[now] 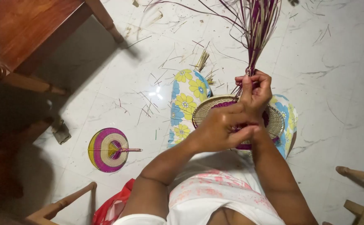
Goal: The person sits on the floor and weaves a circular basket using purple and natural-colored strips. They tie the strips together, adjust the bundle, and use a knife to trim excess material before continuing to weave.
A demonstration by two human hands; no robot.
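Head view: a person seated above a white marble floor [340, 75] weaves a round fan [273, 118] that rests on the lap, over flowered fabric [186, 100].
Work done: the fan's disc looks largely woven, a straw-coloured outer band around a purple centre, though the hands hide much of the middle.
Work left: a long sheaf of loose purple and straw strands [259, 25] rises untrimmed from the far edge, so the binding there seems unfinished.
Left hand: the left hand [223, 127] lies curled over the disc's centre, fingers closed and pressing down on the weave.
Right hand: the right hand [255, 89] is clenched around the base of the strands, just where they meet the rim.
Nearby: a finished fan [107, 150] in yellow, purple and straw lies on the floor to the left, well apart; a short tuft of straw [203, 60] sits beyond the knee.
Surroundings: a wooden table [28, 29] stands at upper left, chair legs [65, 202] below, red cloth [115, 204] beside the hip.
In the way: scattered straw trimmings litter the floor; nothing blocks the hands.
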